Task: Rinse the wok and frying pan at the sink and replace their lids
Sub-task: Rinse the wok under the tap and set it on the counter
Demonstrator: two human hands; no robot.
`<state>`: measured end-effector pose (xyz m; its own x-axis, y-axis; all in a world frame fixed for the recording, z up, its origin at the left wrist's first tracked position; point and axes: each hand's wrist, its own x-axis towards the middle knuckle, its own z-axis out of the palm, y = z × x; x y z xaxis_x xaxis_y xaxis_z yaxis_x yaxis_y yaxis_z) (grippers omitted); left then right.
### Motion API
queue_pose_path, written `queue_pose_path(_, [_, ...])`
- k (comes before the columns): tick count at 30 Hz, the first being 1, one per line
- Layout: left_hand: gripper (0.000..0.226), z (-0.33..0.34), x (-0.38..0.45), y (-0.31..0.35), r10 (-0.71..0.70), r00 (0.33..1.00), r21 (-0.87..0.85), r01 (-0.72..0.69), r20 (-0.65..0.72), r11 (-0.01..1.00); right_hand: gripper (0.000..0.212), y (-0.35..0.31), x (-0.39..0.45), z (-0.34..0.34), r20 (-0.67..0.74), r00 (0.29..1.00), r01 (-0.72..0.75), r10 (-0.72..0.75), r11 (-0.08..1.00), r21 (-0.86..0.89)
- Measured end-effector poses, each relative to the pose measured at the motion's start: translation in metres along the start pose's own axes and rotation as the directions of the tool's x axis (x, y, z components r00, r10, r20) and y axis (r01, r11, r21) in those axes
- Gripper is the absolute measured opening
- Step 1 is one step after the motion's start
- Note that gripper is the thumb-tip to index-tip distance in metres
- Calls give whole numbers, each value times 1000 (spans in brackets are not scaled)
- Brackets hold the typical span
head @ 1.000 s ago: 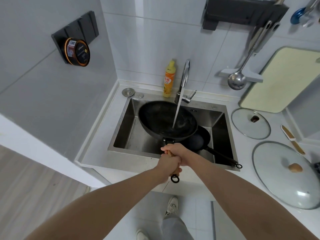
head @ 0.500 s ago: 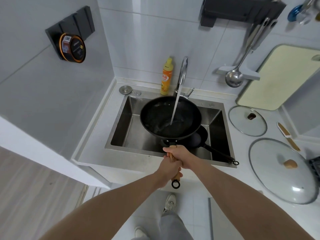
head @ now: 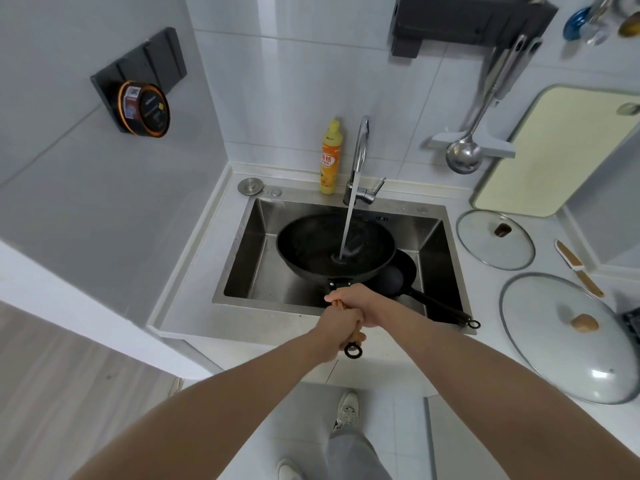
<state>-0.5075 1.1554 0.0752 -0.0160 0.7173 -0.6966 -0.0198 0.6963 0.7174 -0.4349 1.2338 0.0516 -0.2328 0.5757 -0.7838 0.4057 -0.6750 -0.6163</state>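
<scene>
We see both hands wrapped round the wooden handle of the large black round wok, which is held over the stainless steel sink. The left hand has its grip closed on the handle nearer the black hanging ring at its end, and the right hand has its grip closed on the handle just ahead of it, nearer the bowl, the two hands touching. A stream of water runs from the curved chrome tap into the wok's bowl, right of its centre.

The smaller black frying pan lies in the sink, partly under the wok's right edge, with its long dark handle reaching over the sink's front right corner.

On the white worktop to the right of the sink we find the small round glass lid with a dark knob, and nearer to us the large round glass lid with a wooden knob; both lie flat, well apart from the pans. A knife with a wooden handle lies between the lids and the wall.

Behind the sink a yellow and orange dish soap bottle stands just left of the tap. A steel ladle hangs on the tiled wall, beside a pale cream chopping board leaning there
</scene>
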Motion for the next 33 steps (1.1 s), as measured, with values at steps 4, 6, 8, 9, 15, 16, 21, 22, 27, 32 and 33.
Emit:
queue_pose_path(4, [8,6,-3,-6,8,998,-5,-8,57,1000,27,14,0,-5,-51,999,-7,5,999,-33])
queue_pose_path(6, [6,9,-5,-12,23,997,27,-25,75,999,32,23,2,-8,-74,997,23,-26,999,-38])
queue_pose_path(8, [6,13,-7,-18,47,997,49,-51,68,998,32,32,3,-11,-77,995,54,-57,998,-33])
queue_pose_path(9, [10,16,-7,-19,64,996,56,-67,56,996,31,34,3,-11,-67,995,66,-67,998,-13])
queue_pose_path(15, [16,27,-10,-22,160,986,214,-145,-53,966,30,36,0,-16,41,995,86,-90,991,102])
queue_pose_path(16, [18,26,-9,-22,174,982,232,-153,-73,961,29,34,0,-16,57,994,85,-91,991,99])
queue_pose_path(21, [27,18,-6,-3,58,996,100,-51,-66,994,31,13,1,-14,77,994,72,-74,997,24])
queue_pose_path(22, [17,15,-5,0,26,999,49,-24,-47,998,31,9,-1,-14,72,995,65,-65,998,3])
queue_pose_path(27, [13,3,-7,24,-63,991,-253,90,115,963,20,-3,-8,-21,101,993,43,-59,988,152])
queue_pose_path(32, [10,-6,-3,34,-110,954,-450,230,277,863,20,-14,-14,-25,70,997,19,-42,950,311])
queue_pose_path(33, [12,-5,-3,37,-102,947,-487,248,306,838,15,-18,-16,-28,61,998,13,-35,944,330])
